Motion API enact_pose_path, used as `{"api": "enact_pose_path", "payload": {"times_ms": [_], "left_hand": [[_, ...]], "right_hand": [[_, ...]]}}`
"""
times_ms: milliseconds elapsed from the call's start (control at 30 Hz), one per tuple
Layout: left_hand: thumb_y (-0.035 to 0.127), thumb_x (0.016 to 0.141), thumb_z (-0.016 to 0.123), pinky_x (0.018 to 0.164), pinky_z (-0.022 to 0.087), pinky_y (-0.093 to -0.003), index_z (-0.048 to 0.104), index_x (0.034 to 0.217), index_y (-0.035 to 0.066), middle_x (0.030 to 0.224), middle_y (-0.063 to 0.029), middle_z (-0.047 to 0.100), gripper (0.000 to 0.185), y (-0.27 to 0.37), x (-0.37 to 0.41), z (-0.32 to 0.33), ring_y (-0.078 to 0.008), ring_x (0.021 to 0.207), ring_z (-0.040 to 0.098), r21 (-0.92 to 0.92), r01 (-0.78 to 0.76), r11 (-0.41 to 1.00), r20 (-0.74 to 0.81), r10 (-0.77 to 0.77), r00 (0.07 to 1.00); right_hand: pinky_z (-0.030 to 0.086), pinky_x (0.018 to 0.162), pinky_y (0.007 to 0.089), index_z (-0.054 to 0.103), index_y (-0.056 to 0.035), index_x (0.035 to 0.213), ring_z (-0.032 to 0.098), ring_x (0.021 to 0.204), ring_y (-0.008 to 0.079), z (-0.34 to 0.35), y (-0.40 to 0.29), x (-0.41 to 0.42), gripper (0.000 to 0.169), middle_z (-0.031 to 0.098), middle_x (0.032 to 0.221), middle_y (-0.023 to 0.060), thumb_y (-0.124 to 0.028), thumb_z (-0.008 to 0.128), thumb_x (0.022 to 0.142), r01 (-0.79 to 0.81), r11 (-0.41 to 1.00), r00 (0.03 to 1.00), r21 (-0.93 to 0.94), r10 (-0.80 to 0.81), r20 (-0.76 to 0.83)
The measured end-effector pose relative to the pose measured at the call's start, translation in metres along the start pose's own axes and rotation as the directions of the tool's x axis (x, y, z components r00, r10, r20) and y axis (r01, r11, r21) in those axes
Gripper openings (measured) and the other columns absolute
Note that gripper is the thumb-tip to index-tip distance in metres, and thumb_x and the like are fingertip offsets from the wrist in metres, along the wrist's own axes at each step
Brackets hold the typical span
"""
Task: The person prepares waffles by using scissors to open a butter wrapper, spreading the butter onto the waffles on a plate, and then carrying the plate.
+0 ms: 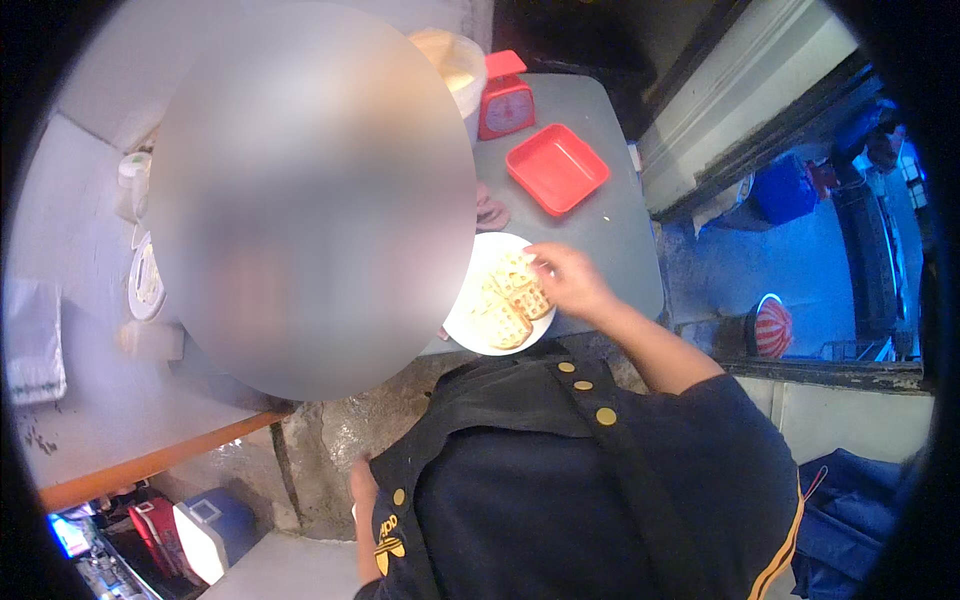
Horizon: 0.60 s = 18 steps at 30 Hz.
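Observation:
Several waffles (504, 319) lie on a white round plate (459, 330) at the near edge of the grey-green table (630, 262). Over the plate's right side reaches my right hand (570, 281), slightly blurred. Its bent fingertips meet the edge of the upper waffle (516, 271); whether they grip it is unclear. My left hand (361, 484) is low at the left, beside my dark apron, and only a narrow part of it and the forearm shows. A sliver of something white lies against it, too little seen to name.
Beyond the plate are a red plastic basin (559, 169), a red kitchen scale (508, 105), a white tub (469, 82) and a brownish cloth (491, 208). A large blurred oval hides the left middle. A counter with an orange edge (172, 459) runs at left; cooler boxes (217, 532) stand below.

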State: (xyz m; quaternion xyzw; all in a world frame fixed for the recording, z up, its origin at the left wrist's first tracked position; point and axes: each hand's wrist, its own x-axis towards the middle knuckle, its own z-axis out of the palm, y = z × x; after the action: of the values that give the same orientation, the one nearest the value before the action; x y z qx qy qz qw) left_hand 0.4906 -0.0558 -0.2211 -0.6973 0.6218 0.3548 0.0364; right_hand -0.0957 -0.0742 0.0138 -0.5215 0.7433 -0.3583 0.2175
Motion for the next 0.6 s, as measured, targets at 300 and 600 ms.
{"api": "enact_pose_path", "payload": {"times_ms": [300, 600], "left_hand": [[0.017, 0.088, 0.059, 0.087, 0.048, -0.0403, 0.066, 0.111, 0.003, 0.103, -0.0195, 0.065, 0.027, 0.397, 0.04, -0.096, -0.034, 0.098, 0.062, 0.117, -0.652, 0.749, -0.171, 0.662, 0.73], [0.01, 0.086, 0.058, 0.088, 0.047, -0.043, 0.066, 0.117, 0.015, 0.102, -0.0171, 0.061, 0.033, 0.496, 0.115, -0.072, -0.0354, 0.095, 0.059, 0.315, -0.786, 0.532, -0.014, 0.831, 0.556]], "right_hand": [[0.052, 0.075, 0.0357, 0.062, -0.0057, 0.115, 0.065, 0.081, 0.0191, -0.005, 0.085, -0.023, 0.028, 0.067, 0.097, 0.013, -0.014, 0.062, 0.088, -0.535, 0.78, 0.844, 0.324, 0.511, 0.163], [0.048, 0.086, 0.0396, 0.064, -0.0037, 0.112, 0.061, 0.095, 0.0323, 0.01, 0.036, 0.014, 0.03, 0.063, 0.103, 0.0167, -0.022, 0.064, 0.087, -0.002, 0.988, 0.973, 0.153, 0.038, -0.229]]}}
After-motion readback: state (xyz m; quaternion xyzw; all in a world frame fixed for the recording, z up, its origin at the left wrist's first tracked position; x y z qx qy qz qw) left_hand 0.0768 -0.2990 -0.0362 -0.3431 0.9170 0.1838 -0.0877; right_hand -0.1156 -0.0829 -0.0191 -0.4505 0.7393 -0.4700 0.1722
